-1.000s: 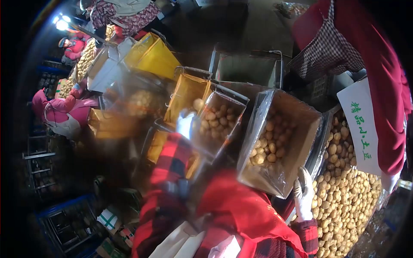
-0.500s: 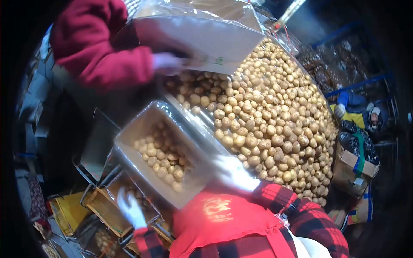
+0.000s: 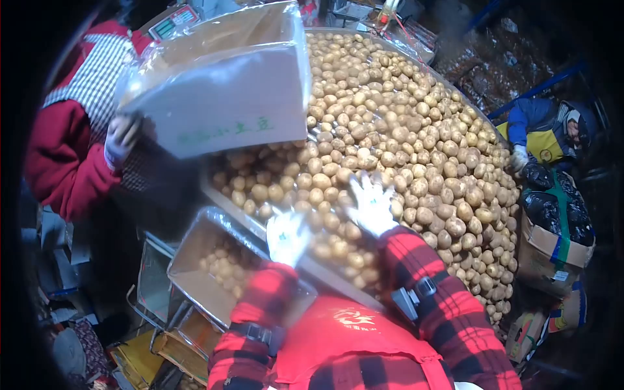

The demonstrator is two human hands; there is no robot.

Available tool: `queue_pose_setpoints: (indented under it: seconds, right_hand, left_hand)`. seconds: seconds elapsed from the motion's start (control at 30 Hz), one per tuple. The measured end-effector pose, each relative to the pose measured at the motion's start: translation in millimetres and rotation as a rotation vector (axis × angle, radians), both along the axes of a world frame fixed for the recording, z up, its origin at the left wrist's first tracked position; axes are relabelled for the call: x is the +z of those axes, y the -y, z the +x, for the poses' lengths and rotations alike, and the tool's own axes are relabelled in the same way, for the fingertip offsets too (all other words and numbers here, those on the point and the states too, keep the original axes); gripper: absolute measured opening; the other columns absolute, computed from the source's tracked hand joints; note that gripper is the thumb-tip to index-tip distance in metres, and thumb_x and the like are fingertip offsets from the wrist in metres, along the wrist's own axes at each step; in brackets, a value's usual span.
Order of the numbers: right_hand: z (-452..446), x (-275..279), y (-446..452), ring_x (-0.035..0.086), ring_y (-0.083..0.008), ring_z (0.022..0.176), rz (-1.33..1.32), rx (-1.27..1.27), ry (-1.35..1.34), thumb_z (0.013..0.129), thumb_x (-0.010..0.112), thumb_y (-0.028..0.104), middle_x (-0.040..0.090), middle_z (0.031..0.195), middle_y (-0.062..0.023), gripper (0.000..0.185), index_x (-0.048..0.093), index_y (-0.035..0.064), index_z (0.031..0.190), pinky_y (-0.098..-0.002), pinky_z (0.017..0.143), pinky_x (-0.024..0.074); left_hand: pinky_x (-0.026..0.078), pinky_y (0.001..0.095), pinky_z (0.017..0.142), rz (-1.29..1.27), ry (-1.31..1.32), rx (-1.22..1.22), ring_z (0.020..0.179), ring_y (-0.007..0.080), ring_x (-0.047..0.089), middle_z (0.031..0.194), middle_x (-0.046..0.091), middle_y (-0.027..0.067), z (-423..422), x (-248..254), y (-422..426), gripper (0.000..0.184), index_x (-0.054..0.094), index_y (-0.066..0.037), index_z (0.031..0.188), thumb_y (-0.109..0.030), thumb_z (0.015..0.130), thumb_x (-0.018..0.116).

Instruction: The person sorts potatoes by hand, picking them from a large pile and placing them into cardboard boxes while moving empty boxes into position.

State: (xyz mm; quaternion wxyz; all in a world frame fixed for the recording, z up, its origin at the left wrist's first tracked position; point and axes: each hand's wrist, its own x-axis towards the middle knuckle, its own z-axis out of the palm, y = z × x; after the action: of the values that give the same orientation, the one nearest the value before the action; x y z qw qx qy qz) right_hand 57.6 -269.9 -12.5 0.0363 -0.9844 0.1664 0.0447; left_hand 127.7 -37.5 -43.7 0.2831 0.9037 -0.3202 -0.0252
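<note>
My right hand [image 3: 372, 203], in a white glove, lies on the pile of potatoes [image 3: 442, 175] with its fingers spread. Beside it, my left hand [image 3: 287, 236], gloved too, is over the raised edge [image 3: 237, 214] of the sorting table, fingers stretched toward the potatoes and slightly blurred. Neither hand grips anything I can see. Below the table edge, a plastic-lined cardboard box [image 3: 188, 260] holds some potatoes; my left sleeve covers part of it.
At the upper left a co-worker in a dark red sleeve [image 3: 71, 162] holds a large white carton [image 3: 227, 97] at the table. Another person in blue [image 3: 536, 130] is at the right, near a taped box [image 3: 552, 253]. A yellow crate [image 3: 140, 357] stands lower left.
My left hand has come up from beside the lined box to the table edge. My right hand has moved farther onto the potatoes. The co-worker's carton has shifted left.
</note>
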Motion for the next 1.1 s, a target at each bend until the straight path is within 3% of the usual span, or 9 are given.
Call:
queue_pose_setpoints:
  seconds: [0.1, 0.2, 0.4, 0.5, 0.53, 0.7, 0.8, 0.93, 1.1]
  right_hand:
    - [42.5, -39.2, 5.7, 0.013, -0.0423, 0.155, -0.078, -0.046, 0.1, 0.086, 0.061, 0.063, 0.029, 0.165, -0.0136, 0.087, 0.04, 0.0151, 0.155, -0.0772, 0.113, 0.0154]
    - [81.2, 0.5, 29.1, 0.01, -0.0403, 0.156, 0.019, -0.004, -0.125, 0.085, 0.061, 0.063, 0.026, 0.167, -0.0122, 0.085, 0.042, 0.0177, 0.154, -0.0783, 0.111, 0.0189]
    - [179.7, -40.6, 90.7, 0.021, -0.041, 0.152, -0.132, 0.12, 0.059, 0.085, 0.068, 0.043, 0.03, 0.164, -0.0087, 0.071, 0.047, 0.0266, 0.151, -0.0736, 0.111, 0.0279]
    - [214.5, -40.8, 140.9, 0.045, -0.0408, 0.137, -0.029, 0.175, 0.355, 0.092, 0.06, 0.042, 0.046, 0.151, -0.0115, 0.054, 0.052, 0.0248, 0.143, -0.0704, 0.104, 0.0377]
    - [227.3, -54.9, 171.4, 0.047, -0.0381, 0.136, -0.216, 0.153, 0.351, 0.092, 0.059, 0.043, 0.046, 0.152, -0.0117, 0.055, 0.051, 0.0242, 0.143, -0.0706, 0.104, 0.0369]
    - [221.5, -29.6, 269.9, 0.029, -0.0388, 0.15, -0.26, -0.152, -0.055, 0.093, 0.05, 0.065, 0.023, 0.168, -0.0135, 0.082, 0.029, 0.0238, 0.16, -0.0697, 0.114, 0.0232]
    - [187.6, -47.8, 296.3, 0.017, -0.0405, 0.154, -0.219, -0.138, 0.085, 0.092, 0.05, 0.069, 0.016, 0.17, -0.0139, 0.085, 0.025, 0.0256, 0.162, -0.0707, 0.115, 0.0225]
    - [158.0, 1.6, 275.3, 0.021, -0.0443, 0.152, -0.053, -0.122, -0.159, 0.093, 0.05, 0.066, 0.015, 0.169, -0.0179, 0.084, 0.024, 0.0257, 0.162, -0.0566, 0.119, 0.027]
    - [68.5, 69.2, 179.9, 0.023, -0.0416, 0.152, 0.297, 0.172, -0.306, 0.095, 0.054, 0.055, 0.026, 0.164, -0.0223, 0.079, 0.03, 0.0166, 0.16, -0.0538, 0.125, 0.0123]
  left_hand:
    - [0.045, 0.0461, 0.098, -0.049, 0.017, 0.052, 0.102, 0.0305, 0.064, 0.106, 0.07, 0.0096, -1.9, -8.8, 1.4, 0.025, 0.072, -0.012, 0.109, -0.023, 0.087, 0.067]
    - [0.041, 0.0478, 0.106, 0.037, 0.035, 0.054, 0.105, 0.0289, 0.062, 0.109, 0.069, 0.008, -2.5, -0.3, 3.5, 0.029, 0.07, -0.013, 0.112, -0.022, 0.085, 0.068]
    - [0.042, 0.0488, 0.107, 0.084, 0.024, 0.083, 0.106, 0.0286, 0.064, 0.11, 0.07, 0.0086, -4.0, 1.7, 2.8, 0.03, 0.071, -0.011, 0.113, -0.018, 0.084, 0.067]
    - [0.043, 0.0484, 0.107, 0.101, -0.025, 0.094, 0.105, 0.0288, 0.065, 0.109, 0.071, 0.0086, -2.3, 6.2, 3.8, 0.031, 0.071, -0.011, 0.113, -0.017, 0.083, 0.068]
    - [0.044, 0.0481, 0.106, 0.112, -0.026, 0.108, 0.104, 0.0291, 0.065, 0.108, 0.071, 0.0082, -2.4, 6.6, 4.4, 0.031, 0.071, -0.01, 0.113, -0.015, 0.083, 0.068]
    - [0.046, 0.0484, 0.104, 0.118, -0.017, 0.128, 0.104, 0.0285, 0.066, 0.107, 0.071, 0.0077, -3.5, -0.2, 0.6, 0.029, 0.072, -0.012, 0.112, -0.013, 0.083, 0.066]
    - [0.042, 0.0484, 0.108, 0.153, -0.039, 0.112, 0.113, 0.0272, 0.064, 0.116, 0.07, 0.0085, -6.2, -5.1, -3.7, 0.035, 0.07, -0.012, 0.114, -0.018, 0.08, 0.071]
    - [0.042, 0.0468, 0.107, 0.122, 0.026, 0.103, 0.109, 0.0278, 0.065, 0.112, 0.072, 0.0081, -5.9, -9.0, -4.0, 0.034, 0.07, -0.011, 0.114, -0.017, 0.08, 0.071]
    - [0.043, 0.0473, 0.107, 0.034, 0.022, 0.114, 0.107, 0.0283, 0.065, 0.11, 0.071, 0.0088, -5.4, -8.3, -4.2, 0.033, 0.071, -0.012, 0.116, -0.017, 0.083, 0.069]
